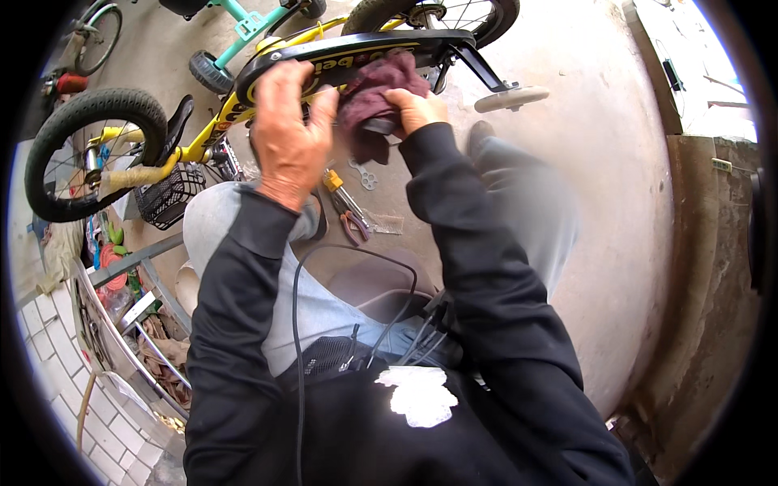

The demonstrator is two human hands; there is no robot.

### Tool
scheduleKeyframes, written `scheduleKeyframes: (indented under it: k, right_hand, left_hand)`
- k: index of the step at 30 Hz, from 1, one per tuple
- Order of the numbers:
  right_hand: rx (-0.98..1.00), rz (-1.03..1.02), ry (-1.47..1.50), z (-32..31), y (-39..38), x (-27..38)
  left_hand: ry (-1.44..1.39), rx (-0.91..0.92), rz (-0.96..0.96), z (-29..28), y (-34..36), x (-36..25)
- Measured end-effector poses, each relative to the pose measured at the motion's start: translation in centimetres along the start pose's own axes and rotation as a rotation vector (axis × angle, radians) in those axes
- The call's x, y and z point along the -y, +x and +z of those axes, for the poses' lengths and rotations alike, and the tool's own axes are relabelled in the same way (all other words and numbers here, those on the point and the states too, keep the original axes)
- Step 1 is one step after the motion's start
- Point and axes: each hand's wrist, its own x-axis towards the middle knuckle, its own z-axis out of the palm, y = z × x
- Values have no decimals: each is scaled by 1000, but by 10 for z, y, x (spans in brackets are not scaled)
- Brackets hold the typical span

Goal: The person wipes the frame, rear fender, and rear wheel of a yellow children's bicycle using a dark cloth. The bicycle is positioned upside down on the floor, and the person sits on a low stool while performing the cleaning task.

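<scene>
A yellow child's bicycle with a black chain guard lies across the floor ahead of me. My right hand grips a dark maroon rag, bunched around a black part that looks like a pedal. Most of that part is hidden by the cloth. Over the chain guard's left half, my left hand is raised with its fingers apart and holds nothing. A pale training wheel sticks out at the bicycle's right end.
Between my feet lie a yellow-handled screwdriver, pliers and a flat multi-hole spanner. A black basket sits under the front wheel. Behind stands a teal wheeled frame. A black cable loops over my lap.
</scene>
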Motion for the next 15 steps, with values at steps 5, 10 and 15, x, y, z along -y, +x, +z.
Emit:
scheduleKeyframes:
  k: [5, 10, 15]
  right_hand:
    - [152, 441, 434, 5, -63, 23]
    - [203, -52, -882, -6, -81, -42]
    - [361, -230, -1508, -3, -94, -25]
  left_hand:
    - [-1069, 395, -857, 9, -77, -17]
    - [-1525, 332, -1302, 24, -102, -40]
    - [-1415, 151, -1371, 62, -129, -3]
